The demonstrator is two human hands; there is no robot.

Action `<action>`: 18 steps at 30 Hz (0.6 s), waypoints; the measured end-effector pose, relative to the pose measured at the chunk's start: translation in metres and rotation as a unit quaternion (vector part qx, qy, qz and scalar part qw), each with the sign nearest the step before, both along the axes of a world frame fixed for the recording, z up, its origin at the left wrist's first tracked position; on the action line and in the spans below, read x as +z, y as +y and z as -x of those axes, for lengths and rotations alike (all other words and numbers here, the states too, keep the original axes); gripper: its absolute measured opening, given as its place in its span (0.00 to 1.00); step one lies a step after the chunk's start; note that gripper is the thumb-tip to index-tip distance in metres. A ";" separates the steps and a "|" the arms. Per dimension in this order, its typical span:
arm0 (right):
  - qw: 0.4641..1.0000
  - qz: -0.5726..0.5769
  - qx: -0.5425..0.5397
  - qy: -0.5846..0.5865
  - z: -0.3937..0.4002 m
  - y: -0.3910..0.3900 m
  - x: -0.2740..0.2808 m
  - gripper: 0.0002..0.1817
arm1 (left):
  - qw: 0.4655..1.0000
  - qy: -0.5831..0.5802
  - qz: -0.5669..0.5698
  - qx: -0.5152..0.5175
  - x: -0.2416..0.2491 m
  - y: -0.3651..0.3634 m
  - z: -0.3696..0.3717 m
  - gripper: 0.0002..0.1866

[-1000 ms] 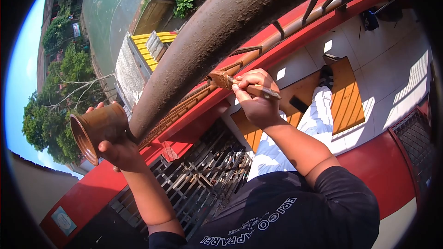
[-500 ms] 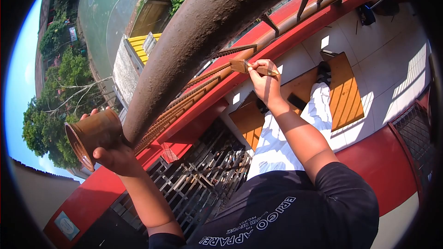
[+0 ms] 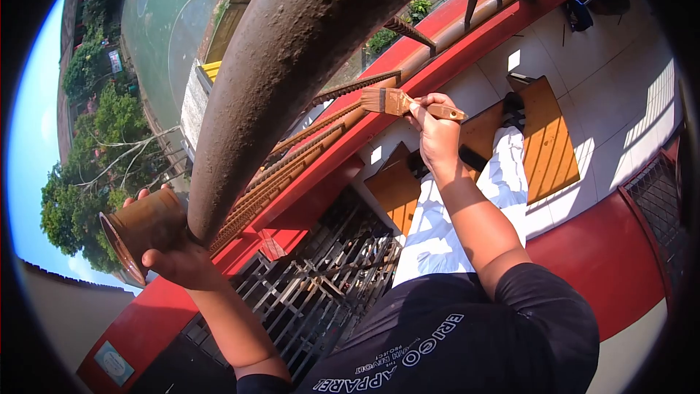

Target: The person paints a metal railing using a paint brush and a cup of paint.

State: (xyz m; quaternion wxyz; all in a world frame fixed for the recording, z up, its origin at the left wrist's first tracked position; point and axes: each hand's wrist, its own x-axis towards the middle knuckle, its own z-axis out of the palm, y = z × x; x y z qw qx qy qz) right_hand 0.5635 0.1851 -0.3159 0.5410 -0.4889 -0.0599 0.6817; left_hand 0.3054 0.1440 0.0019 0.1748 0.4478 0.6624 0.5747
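Observation:
On the left, my left hand point(image 3: 179, 259) is wrapped round a brown paint-stained cup point(image 3: 149, 226), tilted with its rim toward the lower left. My right hand point(image 3: 440, 135) grips the wooden handle of a paintbrush point(image 3: 394, 101), its bristles pointing left. The bristle tips are by the ends of the brown twisted bars point(image 3: 321, 131); whether they touch cannot be made out. A thick brown pipe point(image 3: 270, 66) runs diagonally between my two hands, close to the cup.
A red ledge point(image 3: 467, 51) runs behind the bars. Below are a wooden board point(image 3: 547, 138) under my feet, pale floor tiles point(image 3: 612, 66), a dark metal grille point(image 3: 313, 277) and a red curved wall point(image 3: 598, 248). Trees point(image 3: 109, 124) stand beyond at left.
The brush has turned so that more of its side and handle shows, and my right hand has shifted slightly right. The cup and my left hand sit a little lower; the pipe appears shifted left.

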 end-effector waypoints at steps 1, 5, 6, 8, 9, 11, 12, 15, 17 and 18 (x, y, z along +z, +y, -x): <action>0.999 -0.038 -0.022 -0.026 0.003 -0.007 0.010 0.10 | 1.000 -0.003 0.001 0.004 0.000 -0.001 -0.002 0.57; 0.921 -0.288 -0.028 -0.262 0.008 -0.022 0.062 0.14 | 1.000 0.020 -0.010 0.020 0.000 0.000 -0.008 0.57; 0.906 -0.321 -0.018 -0.274 0.009 -0.027 0.069 0.14 | 0.999 0.028 -0.017 0.026 0.000 0.001 -0.010 0.57; 0.903 -0.372 -0.007 -0.213 0.011 -0.036 0.072 0.16 | 0.998 0.042 -0.032 0.036 0.000 0.003 -0.012 0.57; 0.906 -0.380 -0.017 -0.186 0.018 -0.042 0.068 0.16 | 0.997 0.047 -0.041 0.039 0.000 0.003 -0.013 0.57; 0.893 -0.401 -0.007 -0.205 0.027 -0.051 0.053 0.16 | 0.995 0.085 -0.030 0.041 -0.001 0.000 -0.011 0.58; 0.879 -0.417 0.002 -0.233 0.030 -0.053 0.040 0.17 | 0.997 0.059 -0.031 0.027 -0.006 0.000 -0.005 0.58; 0.872 -0.414 -0.014 -0.259 0.030 -0.047 0.007 0.17 | 0.994 0.067 -0.076 0.038 -0.002 0.001 -0.011 0.57; 0.872 -0.418 -0.017 -0.256 0.018 -0.045 0.003 0.16 | 0.997 0.031 -0.075 0.004 -0.003 0.000 -0.010 0.55; 0.860 -0.451 -0.044 -0.232 0.016 -0.042 0.013 0.16 | 0.997 0.017 -0.076 -0.013 -0.003 -0.002 -0.009 0.53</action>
